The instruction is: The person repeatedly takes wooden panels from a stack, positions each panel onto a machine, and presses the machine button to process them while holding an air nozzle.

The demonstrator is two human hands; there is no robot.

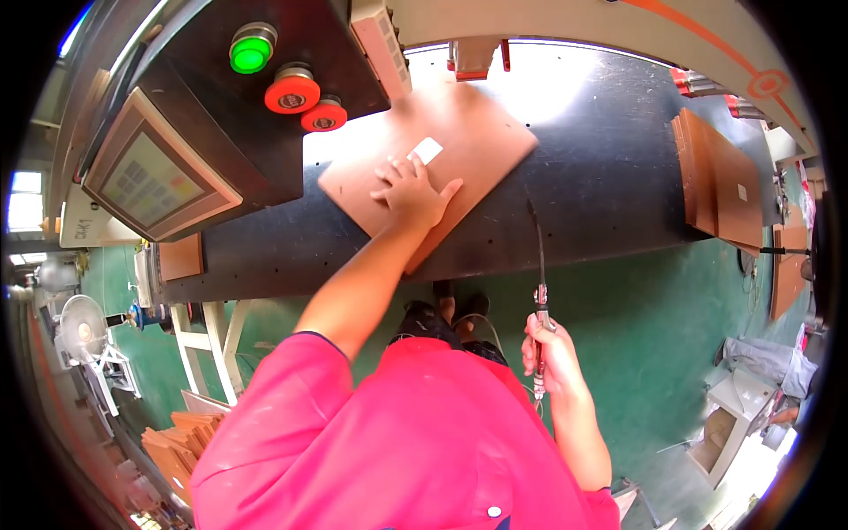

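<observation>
My left hand (413, 196) lies on a brown wooden panel (481, 141), its fingers spread. Just beyond the fingertips a white label (427, 150) is stuck to the panel. The panel sits at an angle on the black machine table (609, 177), one corner jutting over the front edge. In front of the table, my right hand (552, 353) is closed around an air blow gun (541, 300) with a long thin dark nozzle. That nozzle points away from me, its tip over the table and apart from the panel. A thin hose appears below the grip.
A control box with a touchscreen (150, 181), a green button (251, 53) and red buttons (292, 91) overhangs the table's left. Stacked brown panels (720, 181) stand at the right end. More boards (181, 442) and a fan (82, 327) are at left.
</observation>
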